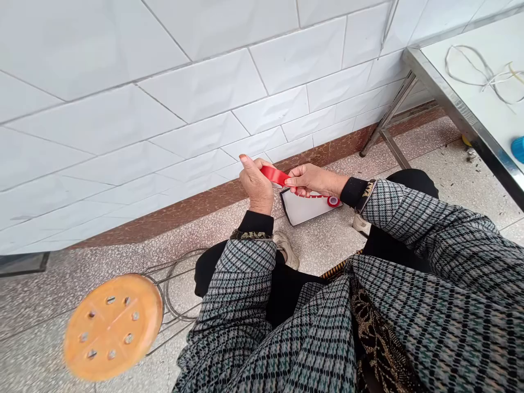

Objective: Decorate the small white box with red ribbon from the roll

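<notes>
A strip of red tape point(275, 174) is stretched between my two hands, held up in front of my knees. My left hand point(256, 185) is closed, pinching the strip's left end between thumb and fingers. My right hand point(311, 180) is closed on the strip's right part. From it a thin red line of tape runs down to a small red roll point(333, 201). The roll hangs or rests at the edge of a white flat panel point(306, 208) lying on the floor below my hands; I cannot tell which.
An orange round stool point(112, 326) with a wire frame stands at the lower left. A steel-edged table point(462, 112) at the upper right carries white cables point(477, 68) and a blue object point(518, 148). A white tiled wall is close ahead.
</notes>
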